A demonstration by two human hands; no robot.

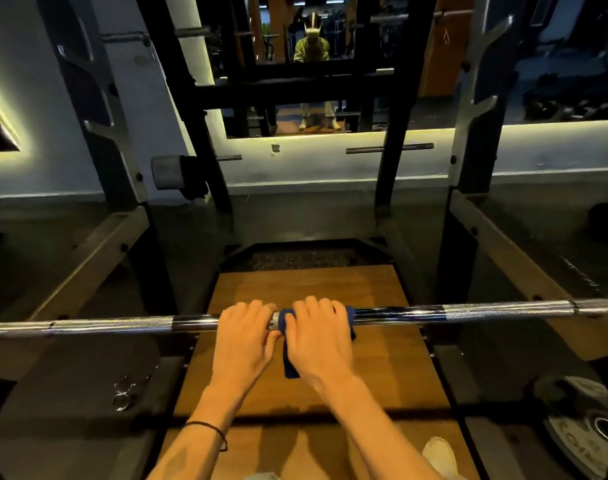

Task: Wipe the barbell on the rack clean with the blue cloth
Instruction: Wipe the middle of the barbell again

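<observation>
While both hands sit side by side at the middle of the barbell (pixel 399 314), the entry reads as follows. Barbell: lying level across the rack (pixel 482 109), above the wooden platform (pixel 330 386). Blue cloth (pixel 290 358): draped over the barbell's centre, one end hanging below it. Right hand (pixel 318 337): fingers curled over the cloth, holding it around the barbell. Left hand (pixel 242 336): just beside the cloth, fingers curled over bare steel. Best practice, as judged: steady the barbell with the left hand, keep the cloth wrapped snugly, slide outward along the knurling, twisting. Containers: none in view. Weight plate (pixel 586 427): on the floor, below the barbell's right end.
</observation>
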